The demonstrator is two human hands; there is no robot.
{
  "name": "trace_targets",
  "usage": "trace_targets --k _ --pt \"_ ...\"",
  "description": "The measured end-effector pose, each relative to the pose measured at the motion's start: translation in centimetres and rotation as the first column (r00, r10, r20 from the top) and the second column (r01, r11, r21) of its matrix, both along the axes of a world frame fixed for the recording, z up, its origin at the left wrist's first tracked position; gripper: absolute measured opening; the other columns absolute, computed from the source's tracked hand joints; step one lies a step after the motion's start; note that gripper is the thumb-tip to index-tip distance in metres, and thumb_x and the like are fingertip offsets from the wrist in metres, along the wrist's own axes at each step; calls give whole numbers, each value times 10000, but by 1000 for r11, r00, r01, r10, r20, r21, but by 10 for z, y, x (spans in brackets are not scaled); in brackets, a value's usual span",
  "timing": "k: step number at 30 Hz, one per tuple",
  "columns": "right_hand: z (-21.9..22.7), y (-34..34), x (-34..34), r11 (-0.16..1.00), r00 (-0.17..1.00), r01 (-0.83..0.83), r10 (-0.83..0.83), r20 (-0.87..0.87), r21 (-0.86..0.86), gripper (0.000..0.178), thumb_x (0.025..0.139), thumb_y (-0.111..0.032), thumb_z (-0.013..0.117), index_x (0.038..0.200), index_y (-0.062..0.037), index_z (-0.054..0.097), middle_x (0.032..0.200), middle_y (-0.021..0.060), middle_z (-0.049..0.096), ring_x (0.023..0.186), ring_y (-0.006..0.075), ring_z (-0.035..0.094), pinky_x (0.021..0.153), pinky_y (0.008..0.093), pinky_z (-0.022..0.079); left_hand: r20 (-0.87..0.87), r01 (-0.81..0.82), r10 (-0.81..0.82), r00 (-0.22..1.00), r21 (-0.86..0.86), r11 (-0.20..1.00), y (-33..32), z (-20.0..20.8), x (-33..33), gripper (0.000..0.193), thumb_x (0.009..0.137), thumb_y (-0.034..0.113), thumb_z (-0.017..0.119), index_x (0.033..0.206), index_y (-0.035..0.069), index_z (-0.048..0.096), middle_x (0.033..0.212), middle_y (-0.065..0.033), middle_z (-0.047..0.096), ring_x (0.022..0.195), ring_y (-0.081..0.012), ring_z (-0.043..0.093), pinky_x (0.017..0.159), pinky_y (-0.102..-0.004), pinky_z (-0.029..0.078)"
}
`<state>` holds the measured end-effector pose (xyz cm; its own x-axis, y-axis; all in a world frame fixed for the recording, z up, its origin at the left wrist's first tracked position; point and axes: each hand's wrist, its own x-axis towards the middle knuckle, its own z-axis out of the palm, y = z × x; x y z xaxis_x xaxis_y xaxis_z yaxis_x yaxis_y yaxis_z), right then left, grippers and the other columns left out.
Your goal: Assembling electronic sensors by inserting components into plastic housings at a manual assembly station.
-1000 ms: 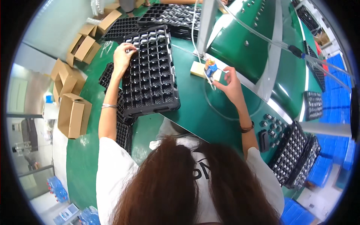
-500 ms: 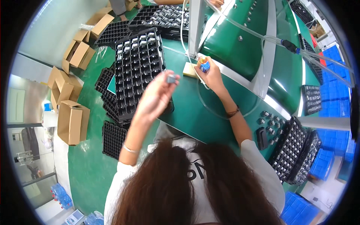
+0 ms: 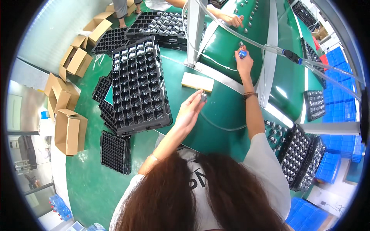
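Observation:
Over the green table (image 3: pixel 185 134) my left hand (image 3: pixel 189 113) pinches a small grey metal part (image 3: pixel 203 97) between thumb and fingertips. A pale yellow block (image 3: pixel 197 82) with a white top lies just beyond that hand. My right hand (image 3: pixel 244 65) reaches over the green belt (image 3: pixel 219 50), closed on a small blue tool (image 3: pixel 242 54). Something small and metallic shows at the tool's upper end, too small to make out. Left of my left hand, a black compartment tray (image 3: pixel 165 90) holds several metal parts in its far rows.
Another person's hand (image 3: pixel 233 20) is over the belt, near a row of small parts. A grey post (image 3: pixel 194 34) and clear tubing (image 3: pixel 223 128) are close to my hands. More black trays (image 3: pixel 115 152) lie left, near cardboard boxes (image 3: pixel 71 131); loose parts (image 3: pixel 274 133) sit right.
My right hand has moved right and away from me, over the belt, with the blue tool. My left hand has come right, from the tray toward the pale block, still holding a grey part.

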<state>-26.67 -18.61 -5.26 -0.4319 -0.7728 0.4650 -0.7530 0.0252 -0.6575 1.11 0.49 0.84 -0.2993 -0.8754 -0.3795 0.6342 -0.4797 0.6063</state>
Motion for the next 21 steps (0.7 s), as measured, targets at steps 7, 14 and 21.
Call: trace_targets --k 7,14,21 --pt "13 14 -6 988 998 59 -63 -19 -145 347 787 -337 676 955 -41 604 820 132 650 738 280 632 677 367 481 -9 -25 25 1000 -64 998 -26 -30 -33 275 905 166 578 1128 4 576 1031 -26 620 937 -90 556 854 -232 429" --pt "55 108 70 861 400 -443 439 804 -250 200 884 -181 590 963 3 597 853 1 589 746 69 540 661 218 426 50 -54 60 997 -130 990 -34 -17 -30 238 900 138 582 1105 18 593 1040 -17 619 943 -74 556 845 -204 434" --pt "62 150 112 767 404 -611 515 756 -196 142 863 -125 555 973 -36 565 858 -1 555 760 65 516 653 207 407 165 31 12 986 -255 966 -28 -21 -23 314 899 135 583 1184 2 565 1089 -47 604 976 -90 540 879 -236 428"
